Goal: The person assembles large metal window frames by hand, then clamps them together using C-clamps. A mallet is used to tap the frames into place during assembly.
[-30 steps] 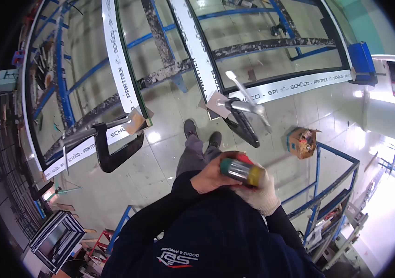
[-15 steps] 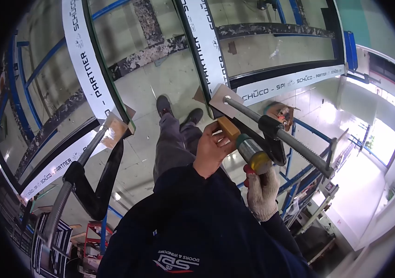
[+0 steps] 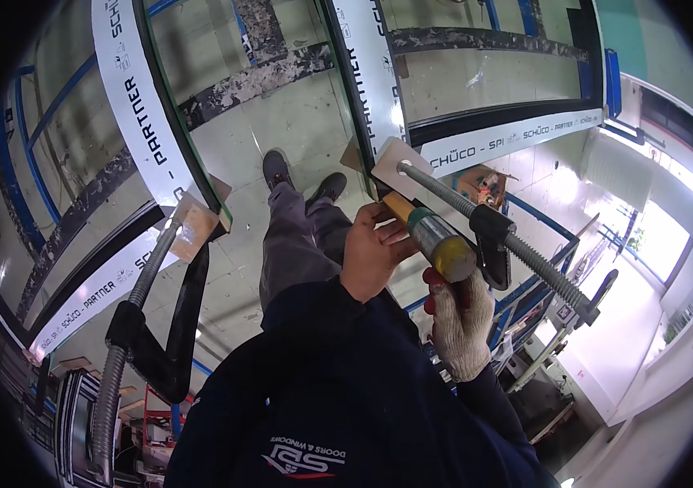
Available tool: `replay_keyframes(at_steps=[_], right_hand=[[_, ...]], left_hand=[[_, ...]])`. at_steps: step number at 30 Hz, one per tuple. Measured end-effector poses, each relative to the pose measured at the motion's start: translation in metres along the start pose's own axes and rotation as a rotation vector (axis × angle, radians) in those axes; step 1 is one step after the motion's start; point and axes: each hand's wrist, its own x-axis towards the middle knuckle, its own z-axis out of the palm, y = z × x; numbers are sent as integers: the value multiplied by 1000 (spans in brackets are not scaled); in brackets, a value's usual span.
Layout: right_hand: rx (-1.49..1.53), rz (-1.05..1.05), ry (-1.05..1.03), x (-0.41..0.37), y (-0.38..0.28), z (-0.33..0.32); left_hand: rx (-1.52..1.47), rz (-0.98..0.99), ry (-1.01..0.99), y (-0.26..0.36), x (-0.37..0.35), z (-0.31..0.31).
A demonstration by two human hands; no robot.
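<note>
My bare left hand [image 3: 372, 250] pinches a tan wooden block [image 3: 399, 207] held at the end of the white-taped frame profile [image 3: 372, 89]. In my right hand [image 3: 464, 325], which wears a knitted glove, is a soft-faced mallet [image 3: 439, 246] with a metal head, a yellow face and a green face. The green face is right at the block, and the yellow face points back toward me. Just right of the block, a screw clamp [image 3: 488, 221] presses on a square pad [image 3: 396, 168] at the frame corner.
A second clamp [image 3: 125, 325] grips the left taped profile [image 3: 136, 89] over another pad [image 3: 197, 229]. Paint-stained support bars [image 3: 261, 88] run beneath the frames. Blue metal racks [image 3: 62, 122] stand at the left, and a white table [image 3: 606, 325] is at the right.
The wooden block and mallet head have come closer to the frame end, with the mallet's green face now up against the block. The view has shifted slightly.
</note>
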Motion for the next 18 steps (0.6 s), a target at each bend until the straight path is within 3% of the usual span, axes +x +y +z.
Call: replay_keyframes(at_steps=[5,11,15,18], right_hand=[[-23,-40,4,2,4,0],[186,-69,146,-19,3,-3],[-83,4,49,3,-2,3],[-7,-64,65,-6,14,0]], left_hand=[[0,-17,39,4,0,4],[-70,-47,64,8,0,6],[53,-2,10,-2,2,0],[123,62,-45,-1,-1,-2]])
